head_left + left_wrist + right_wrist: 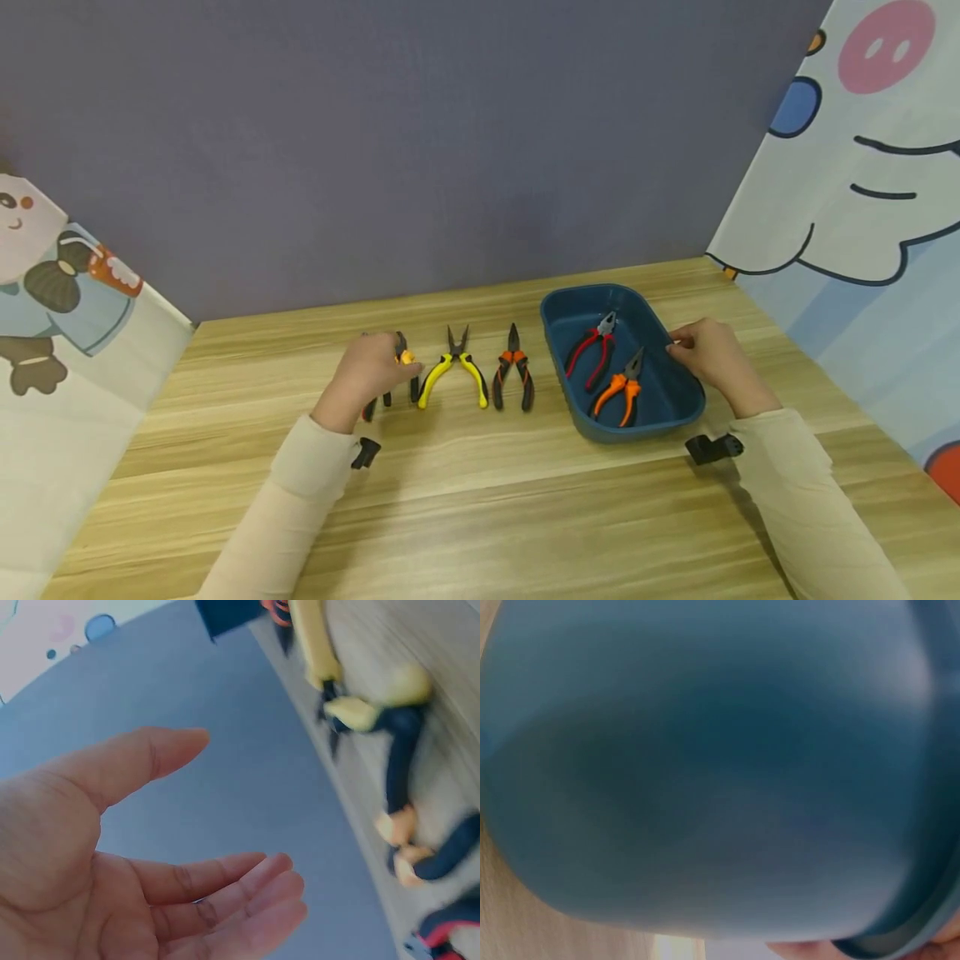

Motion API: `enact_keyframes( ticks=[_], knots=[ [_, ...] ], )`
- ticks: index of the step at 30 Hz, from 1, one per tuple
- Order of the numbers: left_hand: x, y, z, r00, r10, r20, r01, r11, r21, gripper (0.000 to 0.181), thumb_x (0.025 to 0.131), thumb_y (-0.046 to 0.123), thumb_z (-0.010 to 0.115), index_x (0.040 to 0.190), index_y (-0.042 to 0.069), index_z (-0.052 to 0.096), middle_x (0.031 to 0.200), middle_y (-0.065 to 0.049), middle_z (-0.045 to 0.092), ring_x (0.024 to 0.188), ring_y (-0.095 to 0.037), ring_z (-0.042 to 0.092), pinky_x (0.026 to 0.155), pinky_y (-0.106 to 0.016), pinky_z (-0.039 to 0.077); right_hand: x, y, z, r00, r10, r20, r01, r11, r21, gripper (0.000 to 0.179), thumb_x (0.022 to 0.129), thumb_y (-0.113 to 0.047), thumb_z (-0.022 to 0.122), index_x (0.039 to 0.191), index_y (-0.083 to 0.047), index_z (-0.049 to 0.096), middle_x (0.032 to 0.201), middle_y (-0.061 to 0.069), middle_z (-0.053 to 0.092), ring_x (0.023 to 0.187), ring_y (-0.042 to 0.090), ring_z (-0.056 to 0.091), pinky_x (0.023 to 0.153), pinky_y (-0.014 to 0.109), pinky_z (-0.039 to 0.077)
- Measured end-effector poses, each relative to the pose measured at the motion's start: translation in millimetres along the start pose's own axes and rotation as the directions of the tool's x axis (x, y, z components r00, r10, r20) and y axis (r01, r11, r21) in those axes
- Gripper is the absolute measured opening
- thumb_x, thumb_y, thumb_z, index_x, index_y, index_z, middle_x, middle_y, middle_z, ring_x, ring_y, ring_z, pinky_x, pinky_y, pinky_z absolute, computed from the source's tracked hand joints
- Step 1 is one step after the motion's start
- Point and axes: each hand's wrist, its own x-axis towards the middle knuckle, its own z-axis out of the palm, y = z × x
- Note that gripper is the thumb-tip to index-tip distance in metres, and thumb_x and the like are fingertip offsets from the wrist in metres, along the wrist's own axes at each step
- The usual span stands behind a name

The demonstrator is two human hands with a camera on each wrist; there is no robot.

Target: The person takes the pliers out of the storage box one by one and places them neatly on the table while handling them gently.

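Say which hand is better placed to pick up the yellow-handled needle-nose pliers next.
Probably the left hand: its thumb and fingers are apart, holding nothing, and it is close to the yellow-handled needle-nose pliers. The right hand grips the blue tub by its rim, on the side farther from them.

My sleeves (806, 508) are cream, my tabletop (480, 517) streaked tan; near its right edge, 1 dark-blue tray (677, 392) holds red-and-black pliers (599, 335) and orange-and-black pliers (632, 389); yellow-and-black pliers (447, 362) lie nearer the back edge.
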Motion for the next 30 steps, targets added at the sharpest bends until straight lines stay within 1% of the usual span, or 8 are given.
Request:
enact_keyframes(
  ticks=[2,6,10,14,17,23,27,30],
  knots=[
    [-0.7,8.7,-0.8,1.0,0.012,0.004,-0.012,1.0,-0.009,0.044,0.087,0.033,0.066,0.109,-0.004,0.061,0.091,-0.016,0.064,0.069,-0.023,0.059,0.064,-0.039,0.049,-0.5,-0.4,-0.1,1.0,-0.001,-0.005,0.001,1.0,-0.001,0.028,0.085,-0.004,0.062,0.103,0.017,0.063,0.082,0.027,0.067,0.07,0.037,0.064,0.064,0.048,0.051],
    [-2.4,23.6,-2.0,0.999,0.044,0.008,-0.044,0.999,-0.025,0.06,0.087,0.035,0.066,0.13,-0.004,0.051,0.118,-0.02,0.062,0.096,-0.031,0.063,0.079,-0.044,0.051,-0.8,0.2,-1.2,1.0,0.004,0.006,-0.004,1.0,0.007,0.028,0.085,-0.004,0.062,0.103,0.017,0.063,0.081,0.027,0.067,0.069,0.036,0.063,0.063,0.047,0.051],
    [-1.4,37.1,-1.3,0.996,0.094,0.005,-0.094,0.995,-0.026,0.057,0.085,0.035,0.068,0.127,-0.002,0.055,0.115,-0.017,0.064,0.097,-0.029,0.064,0.078,-0.042,0.051,-1.2,1.1,-1.7,1.0,0.009,0.018,-0.009,1.0,0.007,0.029,0.085,-0.005,0.063,0.103,0.017,0.063,0.082,0.027,0.067,0.069,0.036,0.064,0.063,0.047,0.051],
    [1.8,49.4,0.4,0.99,0.144,-0.01,-0.144,0.99,0.002,0.047,0.084,0.037,0.068,0.113,0.0,0.061,0.104,-0.013,0.066,0.081,-0.022,0.062,0.074,-0.039,0.05,-1.7,1.2,-1.8,1.0,-0.005,0.012,0.005,1.0,-0.003,0.028,0.085,-0.005,0.063,0.103,0.017,0.063,0.083,0.028,0.066,0.071,0.039,0.063,0.064,0.048,0.051],
    [3.6,59.0,1.7,0.987,0.159,0.002,-0.159,0.987,-0.01,0.042,0.085,0.036,0.068,0.107,0.0,0.062,0.094,-0.012,0.064,0.066,-0.016,0.05,0.069,-0.037,0.046,-2.3,0.9,-2.6,1.0,-0.015,0.01,0.015,1.0,-0.007,0.028,0.085,-0.005,0.063,0.103,0.017,0.063,0.084,0.029,0.066,0.072,0.04,0.063,0.065,0.049,0.051],
    [7.7,79.3,7.3,0.979,0.202,0.014,-0.202,0.979,-0.004,0.039,0.086,0.035,0.068,0.102,0.001,0.063,0.078,-0.007,0.057,0.058,-0.014,0.041,0.059,-0.031,0.039,-2.8,0.5,-3.8,1.0,-0.022,0.001,0.022,1.0,-0.014,0.028,0.085,-0.005,0.063,0.102,0.017,0.063,0.083,0.028,0.067,0.072,0.039,0.063,0.066,0.05,0.05],
    [7.5,91.5,13.0,0.974,0.223,0.028,-0.223,0.975,-0.023,0.049,0.086,0.037,0.068,0.118,0.001,0.061,0.105,-0.011,0.066,0.075,-0.019,0.059,0.071,-0.035,0.049,-1.5,0.9,-3.4,1.0,-0.011,0.014,0.012,1.0,-0.012,0.028,0.085,-0.005,0.063,0.102,0.017,0.064,0.083,0.027,0.067,0.071,0.038,0.063,0.065,0.049,0.05],
    [5.5,98.5,16.8,0.971,0.237,0.035,-0.235,0.97,-0.06,0.053,0.086,0.036,0.067,0.124,0.0,0.058,0.117,-0.014,0.063,0.089,-0.023,0.063,0.081,-0.039,0.051,-0.1,1.1,-2.7,1.0,-0.004,0.025,0.004,1.0,-0.009,0.028,0.086,-0.006,0.063,0.103,0.016,0.063,0.084,0.028,0.066,0.071,0.037,0.063,0.064,0.048,0.051]
  ],
)
